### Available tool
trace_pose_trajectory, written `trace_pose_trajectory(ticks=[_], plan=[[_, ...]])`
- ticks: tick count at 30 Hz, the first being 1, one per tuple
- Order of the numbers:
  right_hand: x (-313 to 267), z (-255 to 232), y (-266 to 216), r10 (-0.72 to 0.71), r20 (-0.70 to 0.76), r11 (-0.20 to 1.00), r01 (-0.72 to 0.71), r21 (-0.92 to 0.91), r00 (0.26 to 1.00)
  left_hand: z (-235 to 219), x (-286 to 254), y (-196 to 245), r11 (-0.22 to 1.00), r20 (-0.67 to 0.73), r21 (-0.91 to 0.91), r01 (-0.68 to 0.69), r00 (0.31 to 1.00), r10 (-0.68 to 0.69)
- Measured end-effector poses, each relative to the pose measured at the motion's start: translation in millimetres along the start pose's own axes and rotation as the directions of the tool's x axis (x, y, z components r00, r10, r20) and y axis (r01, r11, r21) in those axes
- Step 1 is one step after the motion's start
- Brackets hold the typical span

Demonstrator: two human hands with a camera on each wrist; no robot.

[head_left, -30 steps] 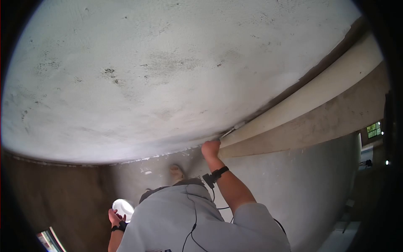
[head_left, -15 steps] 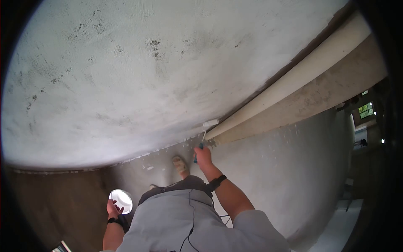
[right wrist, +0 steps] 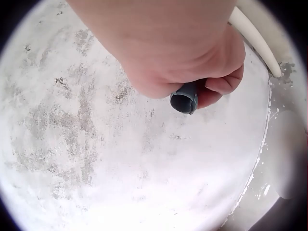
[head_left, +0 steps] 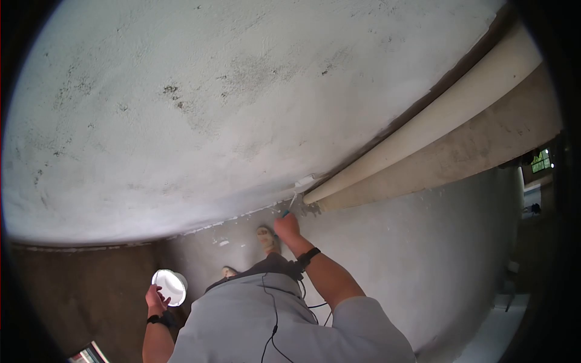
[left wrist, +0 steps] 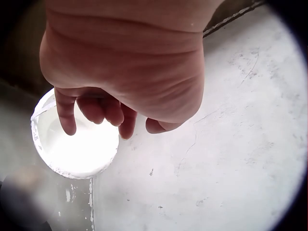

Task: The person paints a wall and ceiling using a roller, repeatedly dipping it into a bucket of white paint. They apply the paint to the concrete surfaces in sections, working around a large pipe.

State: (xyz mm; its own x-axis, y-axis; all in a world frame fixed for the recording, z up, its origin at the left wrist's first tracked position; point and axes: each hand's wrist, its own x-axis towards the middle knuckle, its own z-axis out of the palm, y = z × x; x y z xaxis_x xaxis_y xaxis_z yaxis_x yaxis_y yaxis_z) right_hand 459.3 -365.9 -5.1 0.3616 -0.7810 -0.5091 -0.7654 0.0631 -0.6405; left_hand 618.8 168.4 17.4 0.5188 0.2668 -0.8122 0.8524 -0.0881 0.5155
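My right hand [head_left: 286,227] grips the dark blue handle [right wrist: 184,100] of a paint roller. Its white sleeve [head_left: 305,181] lies against the bottom of the whitish wall [head_left: 242,109], beside the lower end of a pipe. At my left side, the left hand [head_left: 155,297] holds a white bucket [head_left: 180,282], its fingers bent over the bucket's near side. Bright white paint [left wrist: 84,149] shows inside the bucket in the left wrist view, below the curled fingers [left wrist: 66,115]. The palm hides part of the bucket's rim and handle.
A thick cream pipe [head_left: 417,130] runs up the corner beside the wall. White spatters mark the grey floor [head_left: 375,254] along the wall's foot. One sandalled foot [head_left: 266,239] stands close to that edge. Cables [head_left: 275,314] hang down the person's grey shirt.
The right hand has come down and back from the pipe's foot, bringing the roller's frame and sleeve into clearer view. The left hand still holds the bucket at the side; the head view has shifted slightly.
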Motion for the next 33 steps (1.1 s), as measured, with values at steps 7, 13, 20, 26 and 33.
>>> trace_pose_trajectory(ticks=[7, 13, 20, 26, 33], plan=[[100.1, -12.2, 45.8, -0.494, 0.345, 0.45, 0.574, -0.684, 0.798, 5.6, -23.8, -1.7, 1.0, -0.078, 0.008, 0.006, 0.997, -0.005], [160.0, -10.0, 89.0, -0.311, 0.188, 0.825, 0.363, -0.433, 0.932, -1.5, -23.7, -2.7, 0.999, -0.068, 0.029, 0.03, 0.997, -0.028], [112.8, -21.9, 54.8, -0.511, 0.389, 0.347, 0.598, -0.722, 0.767, 15.2, -28.1, 0.5, 0.995, -0.025, 0.093, 0.044, 0.999, -0.042], [3.7, 10.2, 10.5, -0.152, 0.023, 0.93, 0.151, -0.336, 0.988, -1.7, 24.2, -2.4, 0.993, 0.119, 0.104, 0.058, 0.99, -0.07], [-64.3, -21.4, -6.9, -0.186, 0.009, 0.972, 0.186, -0.145, 0.982, 39.5, 65.4, -1.9, 0.988, 0.163, 0.154, 0.011, 0.986, -0.037]])
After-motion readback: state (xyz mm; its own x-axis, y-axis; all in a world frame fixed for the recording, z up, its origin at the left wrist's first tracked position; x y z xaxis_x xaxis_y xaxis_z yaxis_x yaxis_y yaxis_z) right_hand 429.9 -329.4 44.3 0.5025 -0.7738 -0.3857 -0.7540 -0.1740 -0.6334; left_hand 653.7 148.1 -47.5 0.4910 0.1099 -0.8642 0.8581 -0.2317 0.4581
